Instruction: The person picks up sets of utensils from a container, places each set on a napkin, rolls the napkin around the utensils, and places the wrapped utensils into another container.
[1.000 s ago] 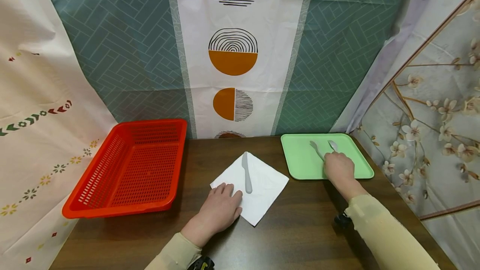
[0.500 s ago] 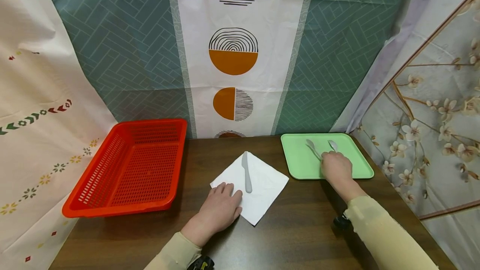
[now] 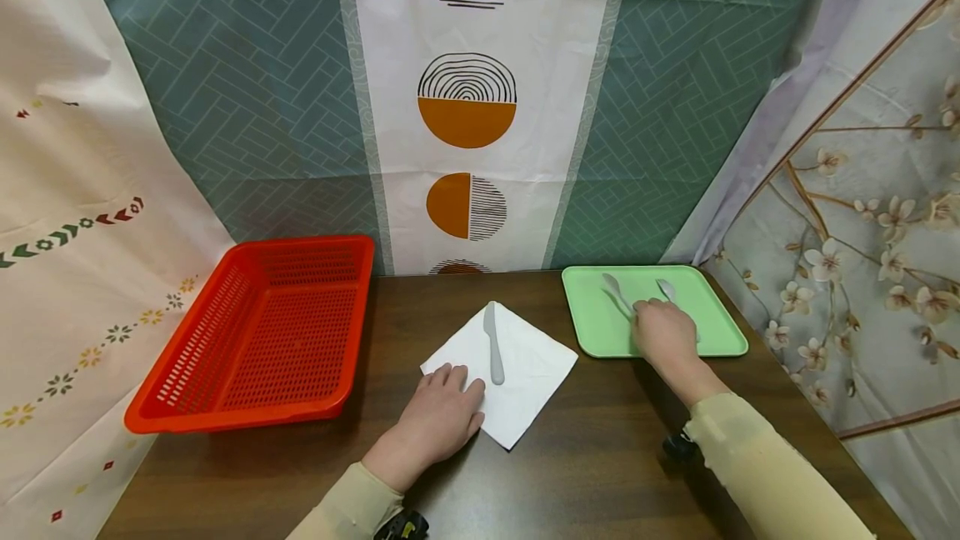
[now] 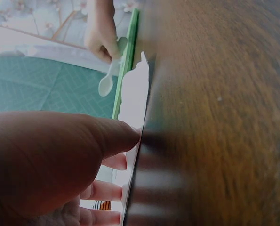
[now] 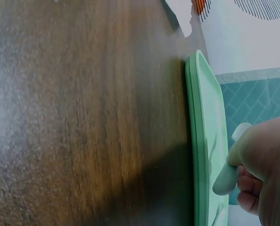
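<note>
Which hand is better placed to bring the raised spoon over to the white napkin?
Probably the right hand: it grips the spoon above the green tray, while the left hand rests on the white napkin.

In front of you hangs a teal-green fabric backdrop [image 3: 247, 73] with a herringbone pattern and a white central band [image 3: 555, 107] printed with orange-and-black circles [image 3: 467, 119]. At your left falls a cream cloth [image 3: 67, 123] with small coloured motifs; at your right, a pale blossom-print cloth [image 3: 885, 340]. Your dark wood-grain worktop [image 3: 562, 473] catches a soft sheen.
</note>
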The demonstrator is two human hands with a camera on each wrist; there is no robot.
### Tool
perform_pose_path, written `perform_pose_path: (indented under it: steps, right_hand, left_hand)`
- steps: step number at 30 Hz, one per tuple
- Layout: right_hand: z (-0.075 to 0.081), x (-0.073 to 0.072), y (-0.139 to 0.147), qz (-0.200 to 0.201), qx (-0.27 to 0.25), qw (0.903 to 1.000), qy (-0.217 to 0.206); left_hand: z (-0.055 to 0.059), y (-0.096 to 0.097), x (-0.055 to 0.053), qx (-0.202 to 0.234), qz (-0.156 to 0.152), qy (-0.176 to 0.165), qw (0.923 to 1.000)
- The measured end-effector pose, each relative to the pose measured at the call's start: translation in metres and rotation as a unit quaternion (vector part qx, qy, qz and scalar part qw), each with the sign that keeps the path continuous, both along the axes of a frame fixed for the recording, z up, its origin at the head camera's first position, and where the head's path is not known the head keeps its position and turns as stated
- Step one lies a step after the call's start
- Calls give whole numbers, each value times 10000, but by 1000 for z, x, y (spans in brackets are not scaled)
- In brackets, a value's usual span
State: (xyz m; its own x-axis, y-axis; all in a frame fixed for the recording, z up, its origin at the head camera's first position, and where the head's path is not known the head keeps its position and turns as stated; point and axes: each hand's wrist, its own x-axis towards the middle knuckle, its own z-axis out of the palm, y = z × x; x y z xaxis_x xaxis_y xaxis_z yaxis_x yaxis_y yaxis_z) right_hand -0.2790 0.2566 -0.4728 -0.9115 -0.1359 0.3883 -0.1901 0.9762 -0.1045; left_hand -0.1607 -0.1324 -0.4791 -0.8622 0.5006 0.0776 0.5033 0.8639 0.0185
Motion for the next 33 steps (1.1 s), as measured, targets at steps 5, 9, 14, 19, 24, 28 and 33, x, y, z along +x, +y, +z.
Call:
perform_pose_path:
  steps: [5, 9, 14, 19, 24, 28, 33]
  right_hand:
    - [0, 0, -3, 37, -47, 9999, 89]
    - [1, 1, -6, 52, -66, 9999, 119]
    - [3, 3, -11, 38, -64, 9999, 72]
    - [5, 4, -14, 57, -66, 9999, 50]
    - [6, 6, -16, 114, -81, 9999, 80]
    - [9, 9, -20, 174, -73, 9998, 71]
    - [13, 11, -23, 188, -38, 9998, 46]
  left_hand:
    - [1, 0, 0, 15, 3, -4, 10000]
    - [1, 0, 0, 12, 6, -9, 10000]
    - [0, 0, -1, 10, 25, -77, 10000]
    - [0, 0, 0, 11, 29, -76, 10000]
    - [0, 0, 0, 14, 28, -63, 10000]
    - [0, 0, 0, 35, 21, -59, 10000]
    - [-1, 0, 0, 66, 0, -22, 10000]
